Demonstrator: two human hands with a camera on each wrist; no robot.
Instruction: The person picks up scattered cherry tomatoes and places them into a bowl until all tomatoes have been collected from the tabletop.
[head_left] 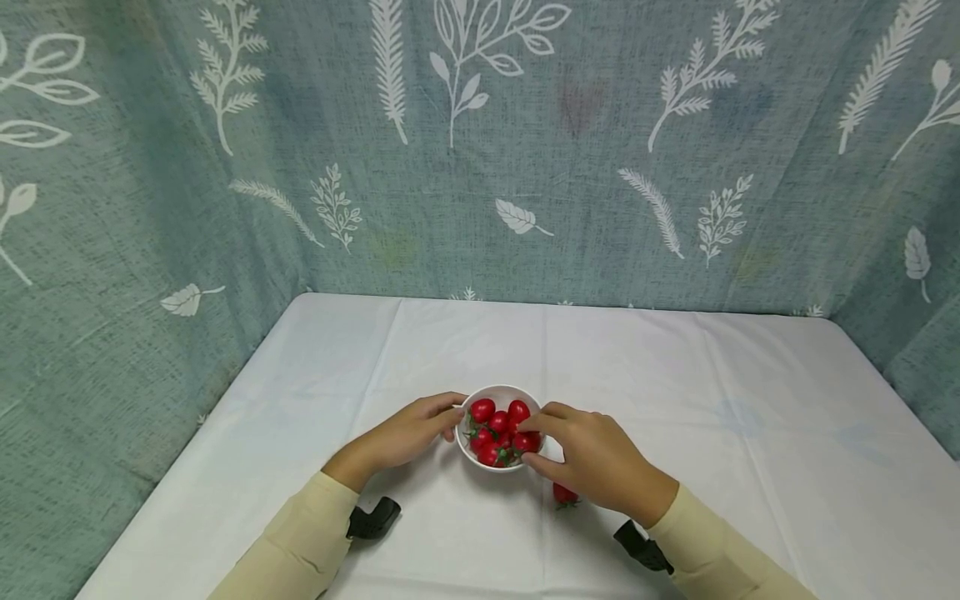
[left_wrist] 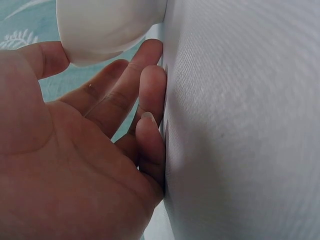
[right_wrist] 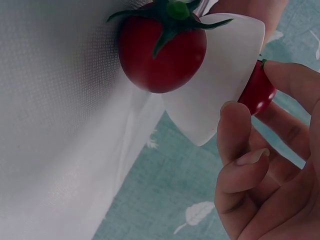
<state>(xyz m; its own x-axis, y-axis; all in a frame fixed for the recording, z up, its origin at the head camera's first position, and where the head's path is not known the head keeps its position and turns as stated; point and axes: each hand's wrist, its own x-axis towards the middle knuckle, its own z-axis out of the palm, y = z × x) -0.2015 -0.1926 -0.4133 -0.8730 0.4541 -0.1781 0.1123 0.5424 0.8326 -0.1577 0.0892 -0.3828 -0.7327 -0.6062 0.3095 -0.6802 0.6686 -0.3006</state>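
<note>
A white bowl (head_left: 461, 440) holds several red cherry tomatoes (head_left: 482, 409) with green stems. My left hand (head_left: 408, 433) holds the bowl's left side, its thumb at the rim. In the left wrist view the thumb (left_wrist: 52, 59) touches the bowl (left_wrist: 107, 30), and the other fingers lie loosely bent near the cloth. My right hand (head_left: 600, 454) reaches over the right rim and pinches a cherry tomato (right_wrist: 260, 92) between thumb and fingers. Another cherry tomato (head_left: 564, 493) lies on the cloth below the right hand, large in the right wrist view.
A white cloth (head_left: 637, 367) with fold creases covers the table. Green-grey curtains (head_left: 562, 192) with white leaf prints stand behind and at both sides. Black wrist devices (head_left: 375, 518) sit by each sleeve.
</note>
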